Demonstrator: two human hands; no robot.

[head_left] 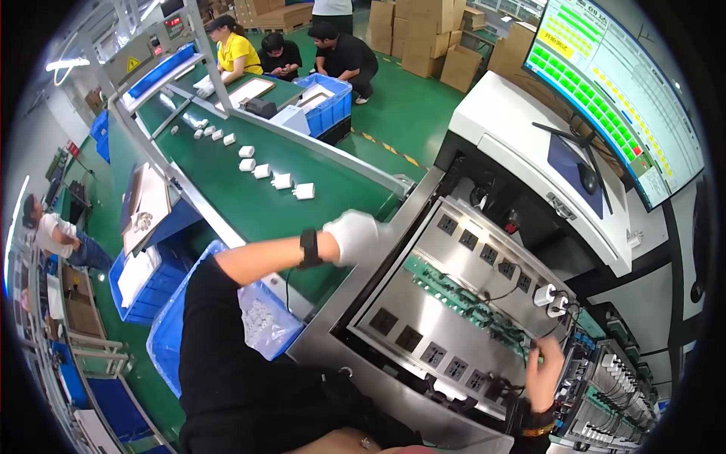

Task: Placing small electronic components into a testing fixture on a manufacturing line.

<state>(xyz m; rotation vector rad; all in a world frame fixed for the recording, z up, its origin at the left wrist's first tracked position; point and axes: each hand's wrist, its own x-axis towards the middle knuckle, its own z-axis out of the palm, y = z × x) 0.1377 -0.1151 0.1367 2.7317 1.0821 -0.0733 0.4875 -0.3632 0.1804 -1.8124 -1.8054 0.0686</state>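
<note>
My left hand [354, 236], in a white glove, is over the near end of the green conveyor belt [249, 197]. Motion blurs its fingers, so I cannot tell whether it holds anything. My bare right hand [546, 374] is at the near right end of a green circuit board strip [461, 299] on a steel socket panel [423, 333]. Its fingers are bent together beside thin black cables; what they grip is hidden. Two white charger plugs [544, 295] sit in sockets on the panel's right side. A line of white chargers [304, 191] lies on the belt.
A monitor [620, 91] and a white cabinet [522, 144] stand at the right. Wired racks of chargers [616, 378] fill the lower right. Blue bins [162, 340], one with a plastic bag [265, 321], are at the left. Several people are beyond the belt.
</note>
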